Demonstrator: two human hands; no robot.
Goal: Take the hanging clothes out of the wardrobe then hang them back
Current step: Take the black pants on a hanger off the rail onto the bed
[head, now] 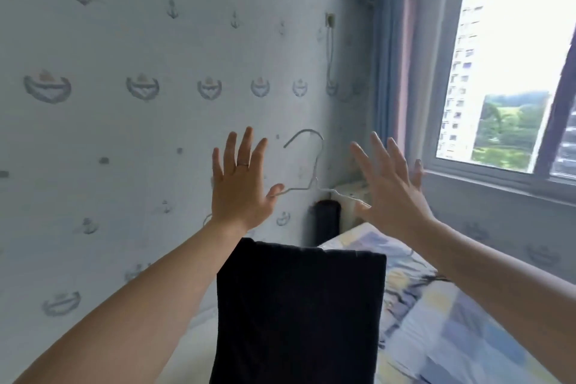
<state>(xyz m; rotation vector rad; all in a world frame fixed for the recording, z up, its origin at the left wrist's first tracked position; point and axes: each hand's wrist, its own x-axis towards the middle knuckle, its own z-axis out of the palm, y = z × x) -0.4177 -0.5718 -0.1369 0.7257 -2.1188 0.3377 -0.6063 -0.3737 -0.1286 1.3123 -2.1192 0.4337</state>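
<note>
Both hands are up, fingers fanned straight. Our left hand (240, 193) carries the white wire hanger (314, 165) on its thumb, and our right hand (392, 196) props the other shoulder, though the contact there is hidden. Neither hand clenches, so the wire rides level and the dark garment (299, 305) folded over its bar hangs above the bed (452, 321). There's no wardrobe in view, so we judge rehanging lies ahead.

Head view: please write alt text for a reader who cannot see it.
The left hand and right hand are raised and spread open, with a white wire hanger between them carrying a draped dark garment. Behind are patterned wallpaper, a bed and a window.
</note>
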